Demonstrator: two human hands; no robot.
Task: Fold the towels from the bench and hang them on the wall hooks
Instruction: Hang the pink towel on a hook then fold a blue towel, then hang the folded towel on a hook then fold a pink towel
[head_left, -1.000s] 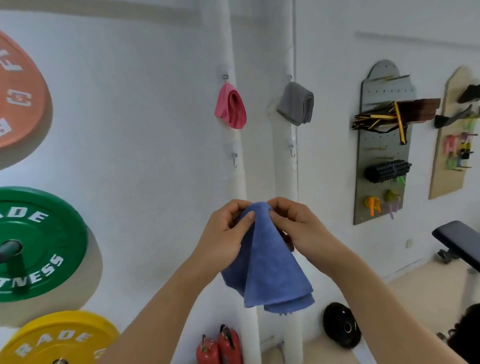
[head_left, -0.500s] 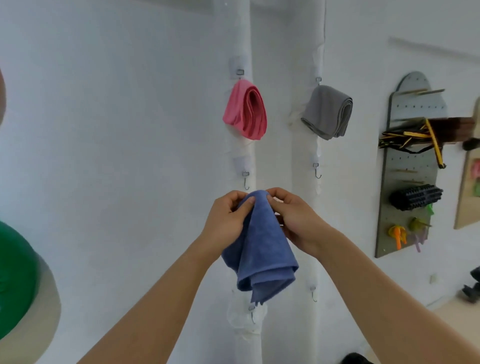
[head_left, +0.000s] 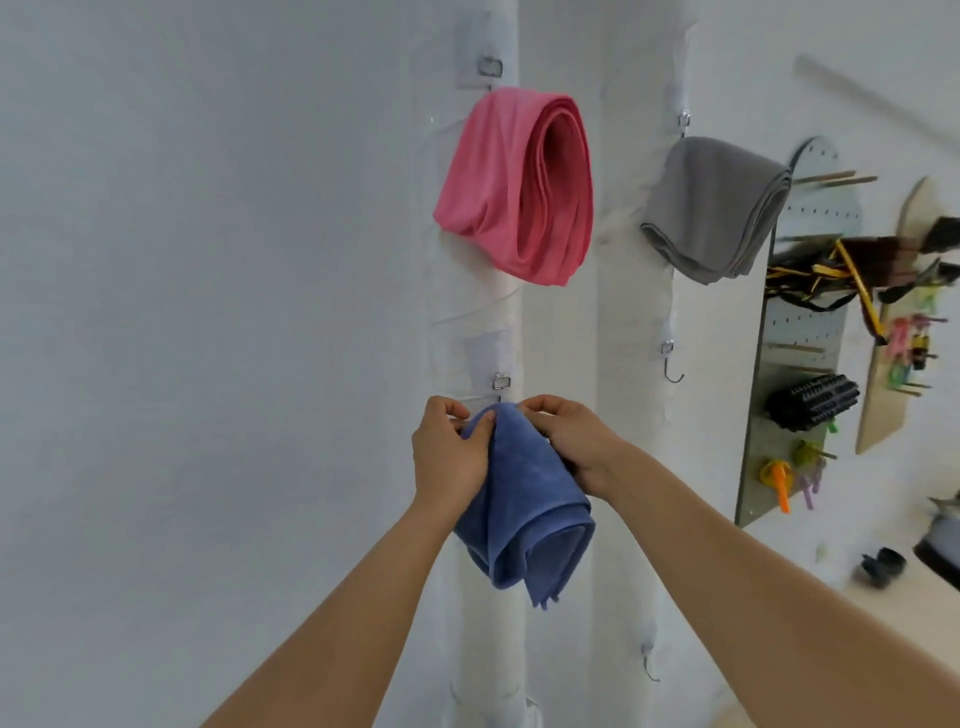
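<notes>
A folded blue towel (head_left: 524, 504) hangs from both my hands against the left white pipe. My left hand (head_left: 449, 447) pinches its top edge from the left, and my right hand (head_left: 566, 439) pinches it from the right. The towel's top sits just below a small metal hook (head_left: 500, 382) on that pipe; the hook's tip is hidden behind the cloth. Above, a folded pink towel (head_left: 514, 187) hangs on the same pipe. A folded grey towel (head_left: 717, 208) hangs on the right pipe.
A bare hook (head_left: 671, 364) sticks out of the right pipe, and another hook (head_left: 649, 662) lower down. A grey pegboard (head_left: 795, 332) with bands and a black roller is mounted at right, next to a wooden board (head_left: 883, 364). Plain white wall fills the left.
I have stepped closer to the pipes, so the weight plates left the view. Both hands carried the blue towel forward until its top reached the lower hook on the left pipe.
</notes>
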